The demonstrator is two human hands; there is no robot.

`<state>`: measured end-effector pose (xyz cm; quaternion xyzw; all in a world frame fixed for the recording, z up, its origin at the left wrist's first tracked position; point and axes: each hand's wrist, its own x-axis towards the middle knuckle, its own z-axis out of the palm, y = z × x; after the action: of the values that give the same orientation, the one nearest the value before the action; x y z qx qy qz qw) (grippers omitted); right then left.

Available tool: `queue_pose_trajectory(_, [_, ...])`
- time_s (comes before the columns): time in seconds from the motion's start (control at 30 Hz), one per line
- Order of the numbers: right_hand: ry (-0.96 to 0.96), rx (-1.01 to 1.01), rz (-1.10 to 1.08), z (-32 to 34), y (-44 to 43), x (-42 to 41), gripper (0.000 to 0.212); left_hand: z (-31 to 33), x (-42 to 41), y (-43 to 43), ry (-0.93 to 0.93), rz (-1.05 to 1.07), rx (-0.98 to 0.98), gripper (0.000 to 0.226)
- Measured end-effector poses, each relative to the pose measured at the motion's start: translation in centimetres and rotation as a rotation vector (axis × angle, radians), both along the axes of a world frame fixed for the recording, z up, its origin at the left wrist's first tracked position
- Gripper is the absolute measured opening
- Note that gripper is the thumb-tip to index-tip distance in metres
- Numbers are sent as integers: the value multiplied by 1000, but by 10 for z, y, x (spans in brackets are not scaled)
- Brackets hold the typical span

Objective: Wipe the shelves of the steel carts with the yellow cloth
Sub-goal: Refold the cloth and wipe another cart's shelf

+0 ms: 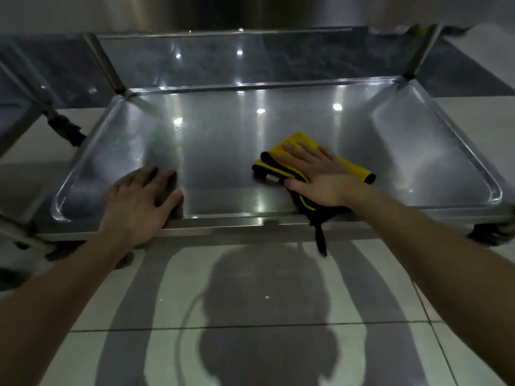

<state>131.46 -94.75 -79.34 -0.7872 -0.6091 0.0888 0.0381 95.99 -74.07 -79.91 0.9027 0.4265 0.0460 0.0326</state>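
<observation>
The right hand [320, 174] is laid flat, fingers straight, on the yellow cloth [347, 166], which is pressed against the steel shelf [223, 151] right of the frame's centre, near the front rim. The cloth is folded, soft-looking and edged in black. A black strip [320, 238] is hung from it over the rim toward the glossy tiled floor [111, 302]. The left hand [139, 201] is rested open on the front rim at lower left, fingers spread into the tray. The shelf is shaped as a shallow brushed-metal tray with rounded corners and a raised lip. Square steel posts [107, 65] are seen at its far corners.
</observation>
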Motion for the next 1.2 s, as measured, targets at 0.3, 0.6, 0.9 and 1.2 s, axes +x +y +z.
queue_pose_trajectory(0.3, [6, 40, -290, 2, 159, 76, 81, 2, 12, -17, -50, 36, 90, 68])
queue_pose_trajectory(0.6, [5, 11, 74, 11, 233, -54, 67, 2, 18, -19, -159, 72, 115, 66])
queue_pose_trajectory(0.9, [4, 45, 259, 2, 64, -134, 65, 6, 3, -24, -351, 67, 152, 42])
queue_pose_trajectory(1.2, [-25, 29, 222, 2, 58, -140, 67, 14, -111, -32, -1035, 781, 195, 63])
